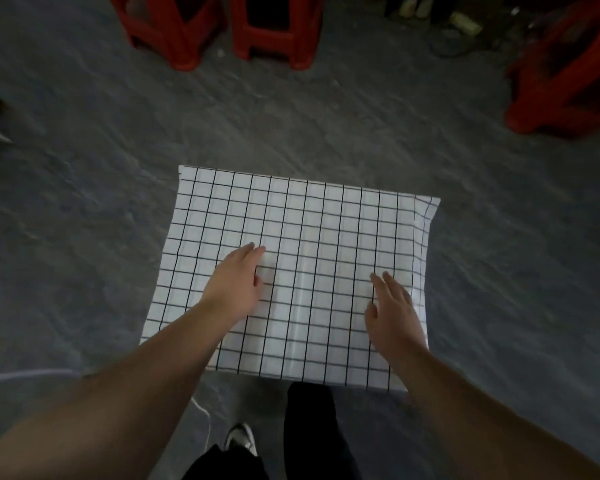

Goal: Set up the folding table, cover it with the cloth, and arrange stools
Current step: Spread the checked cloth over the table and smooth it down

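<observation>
Head view: a white cloth (302, 258) printed with a black grid is seen spread flat over the table, whose own surface is fully covered; the cloth's edges hang slightly past the near-left and far-right corners. The left hand (234, 284) is laid palm-down on the cloth left of its centre, fingers straight and held together, pointing toward the far edge. The right hand (392, 313) is placed near the cloth's right edge, fingers straight and slightly spread; whether it presses the cloth or hovers just over it cannot be told. Nothing is gripped by either hand. A lengthwise crease is seen between the two hands. Two red stools (222, 27) are set side by side on the grey floor (84, 188) well beyond the far edge, and another red stool (568, 67) stands tilted beyond the far-right corner. No brand, label or legible writing is shown. Dark trousers and a light shoe (241, 439) are visible below the near edge.
</observation>
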